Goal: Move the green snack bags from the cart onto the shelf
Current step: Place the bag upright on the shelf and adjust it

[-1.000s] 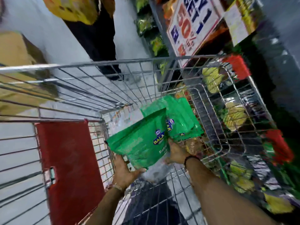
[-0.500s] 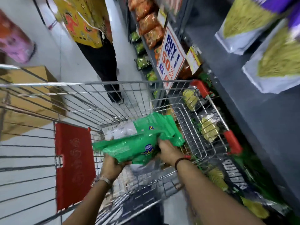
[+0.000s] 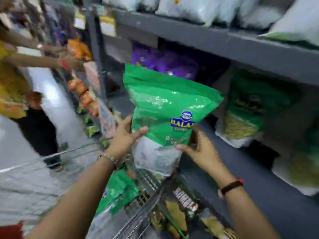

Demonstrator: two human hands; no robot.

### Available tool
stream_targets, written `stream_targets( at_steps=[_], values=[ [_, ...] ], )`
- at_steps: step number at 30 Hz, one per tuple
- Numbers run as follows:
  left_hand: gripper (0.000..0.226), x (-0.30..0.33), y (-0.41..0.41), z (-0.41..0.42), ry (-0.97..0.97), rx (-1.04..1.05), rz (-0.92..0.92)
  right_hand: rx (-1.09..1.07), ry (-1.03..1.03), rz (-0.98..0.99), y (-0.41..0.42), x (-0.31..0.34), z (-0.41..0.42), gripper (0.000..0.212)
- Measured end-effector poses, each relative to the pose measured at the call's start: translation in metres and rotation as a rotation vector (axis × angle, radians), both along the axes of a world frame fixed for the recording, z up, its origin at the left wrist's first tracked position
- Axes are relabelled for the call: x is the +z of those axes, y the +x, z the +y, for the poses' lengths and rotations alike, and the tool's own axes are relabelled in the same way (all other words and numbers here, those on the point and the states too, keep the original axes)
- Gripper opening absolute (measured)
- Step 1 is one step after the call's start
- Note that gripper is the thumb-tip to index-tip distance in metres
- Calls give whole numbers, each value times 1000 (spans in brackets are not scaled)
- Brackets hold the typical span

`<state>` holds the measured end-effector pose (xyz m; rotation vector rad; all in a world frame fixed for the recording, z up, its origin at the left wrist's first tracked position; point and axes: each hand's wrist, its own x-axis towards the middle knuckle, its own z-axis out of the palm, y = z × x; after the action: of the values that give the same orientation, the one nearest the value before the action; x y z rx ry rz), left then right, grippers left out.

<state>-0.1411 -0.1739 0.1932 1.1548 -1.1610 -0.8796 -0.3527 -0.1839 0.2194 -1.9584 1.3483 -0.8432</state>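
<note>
I hold a green snack bag (image 3: 165,107) upright in front of the grey shelf (image 3: 259,183), its clear bottom end toward me. My left hand (image 3: 124,140) grips its lower left side. My right hand (image 3: 200,149) grips its lower right corner. Another green snack bag (image 3: 119,190) lies in the wire cart (image 3: 143,209) below my arms. A similar green bag (image 3: 255,104) stands on the shelf to the right.
Purple bags (image 3: 164,61) sit at the back of the shelf. White bags (image 3: 198,7) fill the shelf board above. A person in a yellow top (image 3: 12,87) stands at the left, reaching toward orange packs (image 3: 81,90). Dark packs (image 3: 183,200) lie on a lower level.
Both hands lifted the green bag out of the cart and up to the shelf, turning it upright. The view swung from the cart to the shelf.
</note>
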Motion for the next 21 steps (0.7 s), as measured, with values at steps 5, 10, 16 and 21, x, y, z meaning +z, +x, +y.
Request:
stream_targets(
  at_steps=[5,10,16,21],
  values=[
    [39,12,-86,-58,-4,-234,59,-282,-53,-96,-71,16,-15,36],
    [39,-17,-130,-93,58,-479,90,-435,-12,-174,-108,-20,-20,42],
    [105,-46,-129,-122,155,-833,-127,-434,172,-145,-113,-63,-21,66],
    [103,-62,-127,-131,171,-764,-230,-534,118,-195,-99,-75,-8,47]
  ],
)
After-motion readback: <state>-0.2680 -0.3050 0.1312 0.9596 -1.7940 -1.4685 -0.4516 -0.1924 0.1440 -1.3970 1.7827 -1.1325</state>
